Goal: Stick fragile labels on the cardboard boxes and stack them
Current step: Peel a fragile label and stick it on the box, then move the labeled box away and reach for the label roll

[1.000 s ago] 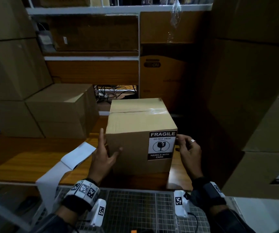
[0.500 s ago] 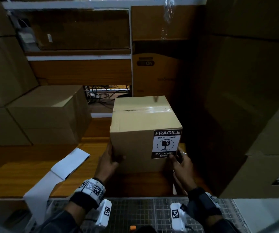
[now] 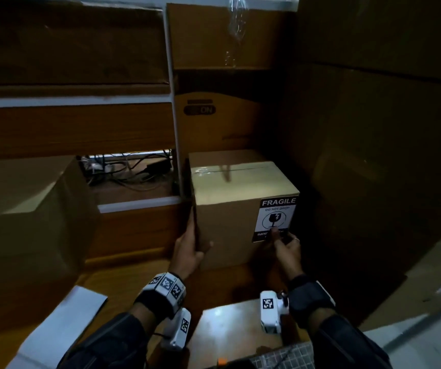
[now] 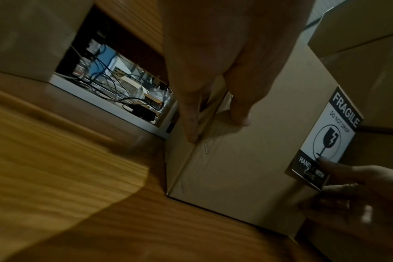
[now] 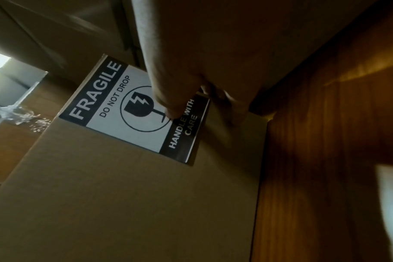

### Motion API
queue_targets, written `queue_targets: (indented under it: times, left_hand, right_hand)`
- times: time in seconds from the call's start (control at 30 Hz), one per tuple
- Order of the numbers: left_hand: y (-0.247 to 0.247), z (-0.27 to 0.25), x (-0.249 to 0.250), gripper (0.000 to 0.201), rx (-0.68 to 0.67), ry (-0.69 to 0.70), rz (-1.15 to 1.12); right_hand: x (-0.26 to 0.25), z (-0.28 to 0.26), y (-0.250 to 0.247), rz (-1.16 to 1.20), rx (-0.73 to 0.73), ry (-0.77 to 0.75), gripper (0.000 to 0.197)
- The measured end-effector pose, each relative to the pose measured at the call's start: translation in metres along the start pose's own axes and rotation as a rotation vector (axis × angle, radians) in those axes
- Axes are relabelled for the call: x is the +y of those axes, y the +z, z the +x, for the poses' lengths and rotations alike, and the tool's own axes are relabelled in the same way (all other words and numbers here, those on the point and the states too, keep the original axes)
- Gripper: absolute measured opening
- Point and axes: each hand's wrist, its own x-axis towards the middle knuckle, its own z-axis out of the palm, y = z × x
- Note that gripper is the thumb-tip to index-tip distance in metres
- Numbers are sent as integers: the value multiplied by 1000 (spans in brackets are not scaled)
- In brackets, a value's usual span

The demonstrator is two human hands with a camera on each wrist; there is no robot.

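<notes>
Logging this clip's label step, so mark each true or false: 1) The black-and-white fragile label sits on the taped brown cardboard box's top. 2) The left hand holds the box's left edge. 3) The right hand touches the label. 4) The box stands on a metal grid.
1) False: the black-and-white fragile label is on the front face of the taped brown cardboard box, upper right.
2) True: the left hand grips that vertical edge.
3) True: a right hand finger presses the label's lower part.
4) False: it stands on the wooden table.
</notes>
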Motion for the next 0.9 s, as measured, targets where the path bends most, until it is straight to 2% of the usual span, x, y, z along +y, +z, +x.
queue_targets:
  times: [0.2,0.37,0.53,0.73,0.8,0.9]
  left_hand:
    - [16,39,-13,110,-31,-21,10]
    - [24,53,-21,112,-39,-36,12]
    - [24,56,-20,111,-53,-56,-3]
    - [12,45,-14,118,-47,-69,21]
    - [2,34,-11,118,-20,-92,29]
    - [-17,7,-9,116,48,-111,64]
  right_hand:
    - [-12,30,13,-85,115,103,72]
    - [-11,42,18,-104,137,153,69]
    - [-14,41,17,-106,121,153,77]
    - [-14,33,5,-119,102,128,69]
    - [-10,25,-1,-110,87,110,62]
    - [4,8,-9,-116,24,88,63]
